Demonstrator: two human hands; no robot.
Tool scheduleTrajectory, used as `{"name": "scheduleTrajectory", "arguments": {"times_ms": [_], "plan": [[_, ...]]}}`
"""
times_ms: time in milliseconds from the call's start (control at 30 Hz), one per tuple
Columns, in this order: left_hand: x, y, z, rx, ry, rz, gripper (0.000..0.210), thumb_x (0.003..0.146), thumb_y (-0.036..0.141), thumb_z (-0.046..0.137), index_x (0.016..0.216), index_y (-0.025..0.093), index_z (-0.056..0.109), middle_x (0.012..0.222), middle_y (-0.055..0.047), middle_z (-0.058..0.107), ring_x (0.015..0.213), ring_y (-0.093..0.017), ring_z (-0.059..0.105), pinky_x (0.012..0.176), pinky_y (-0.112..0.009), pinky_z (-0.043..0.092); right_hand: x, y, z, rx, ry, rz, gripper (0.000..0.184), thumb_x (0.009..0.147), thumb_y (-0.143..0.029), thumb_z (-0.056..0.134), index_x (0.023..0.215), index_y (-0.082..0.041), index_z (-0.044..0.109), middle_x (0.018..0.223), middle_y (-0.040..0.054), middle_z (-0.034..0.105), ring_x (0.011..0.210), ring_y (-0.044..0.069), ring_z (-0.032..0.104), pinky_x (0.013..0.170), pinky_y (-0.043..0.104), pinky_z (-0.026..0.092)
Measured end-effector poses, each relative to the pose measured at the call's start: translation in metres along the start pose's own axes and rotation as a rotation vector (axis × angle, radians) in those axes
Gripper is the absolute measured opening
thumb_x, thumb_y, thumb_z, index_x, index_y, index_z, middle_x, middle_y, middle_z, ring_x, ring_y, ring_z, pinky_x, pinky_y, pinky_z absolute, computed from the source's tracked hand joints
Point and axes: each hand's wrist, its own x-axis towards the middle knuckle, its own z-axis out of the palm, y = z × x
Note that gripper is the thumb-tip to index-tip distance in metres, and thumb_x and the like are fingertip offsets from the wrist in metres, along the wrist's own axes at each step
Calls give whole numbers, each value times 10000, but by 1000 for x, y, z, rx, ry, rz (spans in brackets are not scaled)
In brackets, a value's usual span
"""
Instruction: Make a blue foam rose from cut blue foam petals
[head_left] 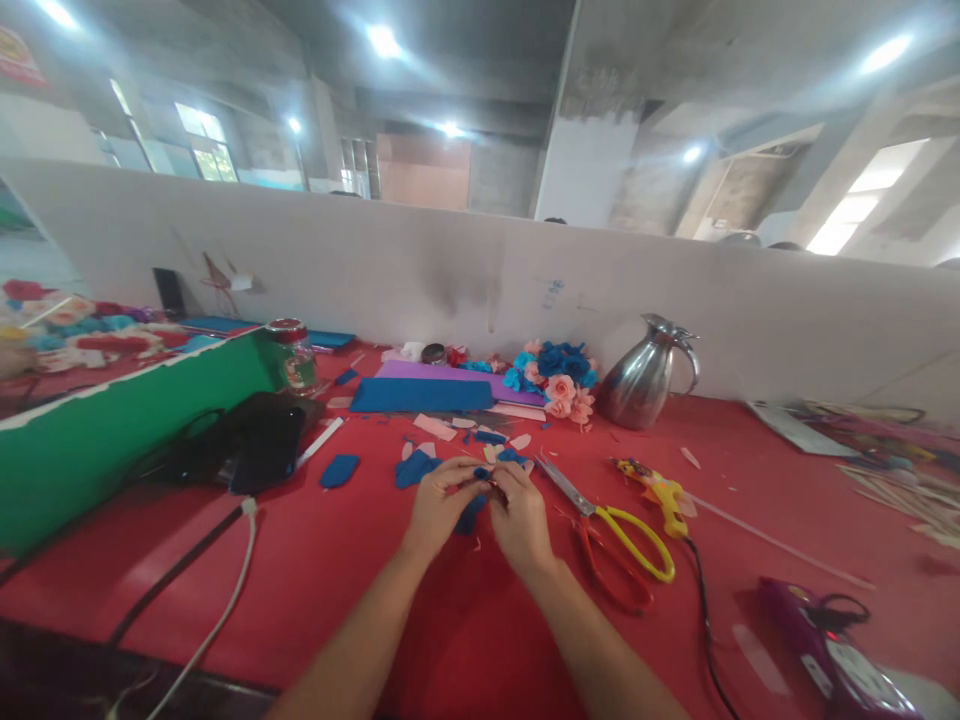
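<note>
My left hand and my right hand meet over the middle of the red table. Fingertips of both pinch a small dark blue paper piece; its exact shape is mostly hidden by the fingers. Blue paper cutouts lie just beyond my left hand, and another blue cutout shows beneath the hands. To the right of my right hand rest scissors with one yellow and one red handle, blades spread a little. A yellow glue gun lies farther right.
Blue paper sheets, a bunch of paper flowers and a steel jug line the back by the white partition. At left are a green board, a phone and cables; a purple power strip sits front right.
</note>
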Motion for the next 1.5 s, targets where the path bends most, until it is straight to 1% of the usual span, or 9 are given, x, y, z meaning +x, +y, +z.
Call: {"name": "scheduleTrajectory", "arguments": {"times_ms": [400, 500, 600, 667, 833, 900, 1033, 1333, 1500], "plan": [[0, 0, -4, -82, 91, -139, 101, 687, 288, 706, 662, 193, 729, 776, -30, 693, 782, -197, 614, 766, -296, 467, 2, 1, 0, 9, -51, 18, 204, 865, -149, 474, 874, -216, 666, 900, 53, 673, 838, 184, 632, 756, 285, 476], [3, -5, -9, -211, 209, -171, 177, 718, 352, 686, 755, 179, 705, 764, -22, 677, 767, -177, 593, 757, -284, 451, 4, 2, -6, -38, -31, 51, 208, 882, -190, 475, 904, -212, 680, 916, 57, 680, 846, 185, 633, 767, 285, 471], [8, -11, -17, -341, 379, -131, 254, 753, 428, 660, 718, 182, 610, 696, 8, 597, 694, -132, 538, 717, -248, 424, 6, 9, -11, -113, -9, 142, 204, 881, -215, 481, 894, -208, 685, 924, 64, 687, 840, 195, 634, 751, 293, 468], [11, -13, -23, -380, 391, -115, 289, 771, 436, 651, 679, 190, 532, 628, 38, 503, 626, -107, 476, 656, -221, 396, 6, 15, -9, -152, -56, 187, 188, 860, -195, 502, 878, -213, 688, 926, 61, 695, 840, 200, 633, 749, 299, 466], [14, -15, -27, -387, 342, -122, 277, 794, 428, 625, 708, 197, 499, 593, 58, 416, 534, -88, 369, 547, -206, 330, -2, 21, 7, -263, -196, 110, 180, 760, -259, 651, 918, -180, 686, 982, 107, 687, 1002, 269, 578, 925, 391, 401], [14, -17, -26, -335, 317, -144, 243, 772, 409, 646, 746, 194, 536, 620, 51, 452, 549, -88, 388, 558, -209, 335, -5, 21, 12, -301, -212, 104, 209, 719, -278, 686, 901, -174, 678, 959, 115, 677, 991, 282, 565, 920, 413, 395], [12, -17, -24, -187, 252, -205, 194, 657, 313, 724, 721, 181, 596, 681, 30, 549, 654, -114, 491, 663, -234, 391, -3, 19, 12, -274, -202, 132, 70, 672, -145, 639, 723, -192, 638, 851, 78, 666, 912, 257, 565, 873, 395, 411], [6, -10, -14, 114, 22, -234, 163, 632, 291, 699, 758, 191, 720, 745, -13, 688, 641, -163, 568, 632, -281, 440, 1, 14, 11, 287, -103, 295, 91, 736, -277, 531, 759, -207, 585, 705, 5, 643, 662, 172, 593, 656, 290, 461], [6, -12, -14, 63, 54, -196, 79, 649, 259, 679, 684, 189, 693, 707, -12, 682, 703, -188, 603, 734, -313, 467, 3, 10, 13, 468, -71, 323, 189, 679, -273, 608, 852, -195, 611, 786, 20, 660, 708, 175, 597, 673, 288, 460]]}}
